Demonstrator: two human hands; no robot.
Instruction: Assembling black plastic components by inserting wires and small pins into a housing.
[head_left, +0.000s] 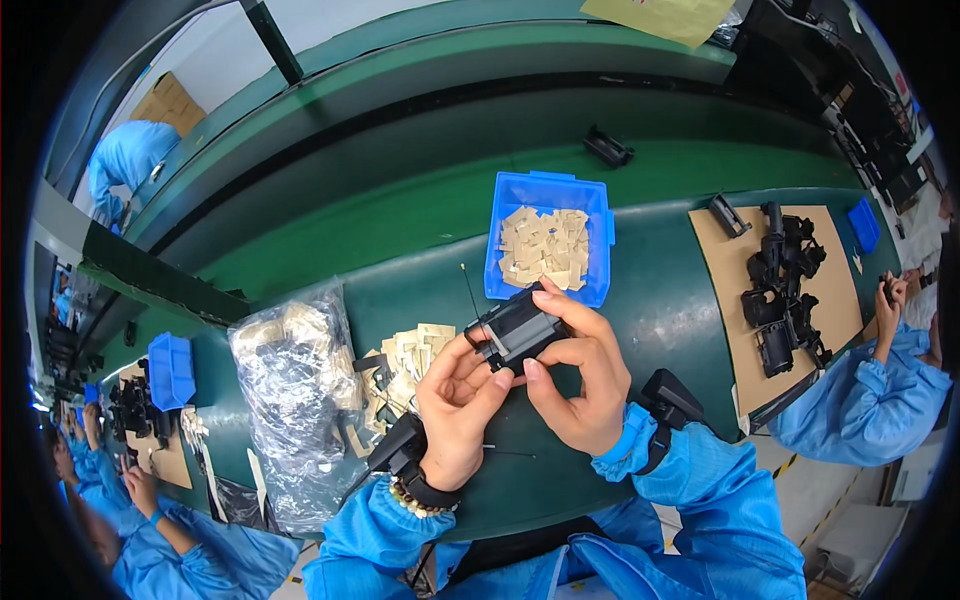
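Both my hands hold a black and grey plastic housing above the table, just in front of a blue bin. The fingers and thumb of my left hand close on its left end, where a thin dark wire sticks up. My right hand grips the right side, index finger along the top and thumb at the lower edge. Flat beige pieces fill much of the blue bin. More loose beige pieces lie in a heap beside my left hand. Each wrist wears a black strapped device.
Left of the heap lies a clear plastic bag of beige pieces. Cardboard at the right carries black plastic parts. A lone black housing rests on the green belt. People in blue work at the right and left.
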